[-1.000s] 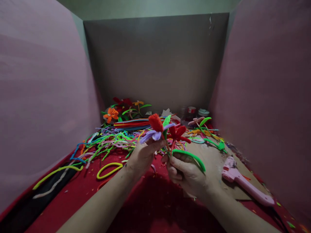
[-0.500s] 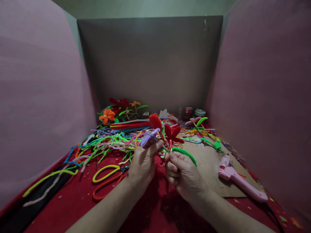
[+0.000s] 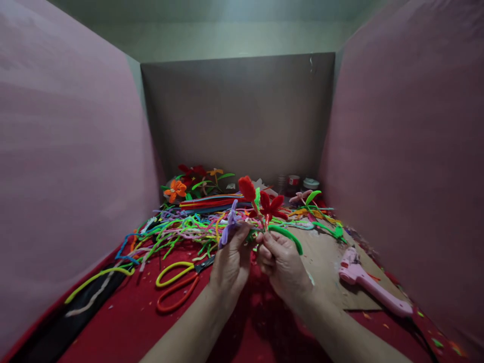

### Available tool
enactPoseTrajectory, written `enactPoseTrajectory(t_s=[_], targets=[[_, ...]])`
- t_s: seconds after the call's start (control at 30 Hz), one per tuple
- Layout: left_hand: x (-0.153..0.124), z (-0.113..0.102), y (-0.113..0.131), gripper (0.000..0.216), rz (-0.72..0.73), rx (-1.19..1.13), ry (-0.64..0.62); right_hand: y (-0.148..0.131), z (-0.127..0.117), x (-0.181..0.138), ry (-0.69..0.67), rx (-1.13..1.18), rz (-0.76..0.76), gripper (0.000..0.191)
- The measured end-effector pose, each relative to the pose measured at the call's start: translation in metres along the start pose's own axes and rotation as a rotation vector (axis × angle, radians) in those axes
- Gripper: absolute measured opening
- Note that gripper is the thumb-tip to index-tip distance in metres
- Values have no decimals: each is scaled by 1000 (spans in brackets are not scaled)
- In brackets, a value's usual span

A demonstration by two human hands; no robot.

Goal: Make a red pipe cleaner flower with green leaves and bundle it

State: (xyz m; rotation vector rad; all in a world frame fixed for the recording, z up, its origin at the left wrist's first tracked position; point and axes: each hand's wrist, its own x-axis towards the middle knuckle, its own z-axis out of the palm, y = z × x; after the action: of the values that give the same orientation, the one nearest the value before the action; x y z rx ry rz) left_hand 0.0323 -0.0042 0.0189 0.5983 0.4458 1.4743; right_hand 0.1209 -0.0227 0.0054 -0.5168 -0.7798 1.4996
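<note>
My left hand (image 3: 232, 262) pinches a purple pipe-cleaner flower (image 3: 230, 224) by its stem, the petals tipped to the left. Close beside it, my right hand (image 3: 282, 259) is closed round the lower stem of a red pipe-cleaner flower (image 3: 269, 204). A rounded red bloom (image 3: 247, 189) rises between the two hands, and a green leaf (image 3: 287, 237) curves out over my right hand. The fingers hide where the stems meet.
Scissors with yellow and red handles (image 3: 177, 290) lie left on the red cloth (image 3: 124, 322). A pink glue gun (image 3: 372, 285) rests on cardboard (image 3: 325, 262) at right. Loose pipe cleaners (image 3: 185, 227) heap behind my hands; finished flowers (image 3: 176, 190) stand at the back left.
The purple flower has turned in my left hand, from lying flat to more upright. My right hand keeps its hold on the red flower. The whole view has shifted slightly.
</note>
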Motion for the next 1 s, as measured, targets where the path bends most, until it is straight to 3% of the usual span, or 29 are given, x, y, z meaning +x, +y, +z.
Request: enactPoseTrajectory(t_s=[0.2, 0.37, 0.73, 1.0], targets=[[13, 3, 9, 11, -75, -36, -143, -11, 5, 5, -33, -341, -218, 24], [22, 9, 9, 7, -99, -27, -229, -19, 8, 6, -33, -405, -279, 21], [29, 29, 12, 3, -95, 71, -103, -17, -1, 21, -26, -302, -286, 19], [57, 33, 19, 7, -186, 307, -35, -22, -22, 38, -86, -464, -321, 16]])
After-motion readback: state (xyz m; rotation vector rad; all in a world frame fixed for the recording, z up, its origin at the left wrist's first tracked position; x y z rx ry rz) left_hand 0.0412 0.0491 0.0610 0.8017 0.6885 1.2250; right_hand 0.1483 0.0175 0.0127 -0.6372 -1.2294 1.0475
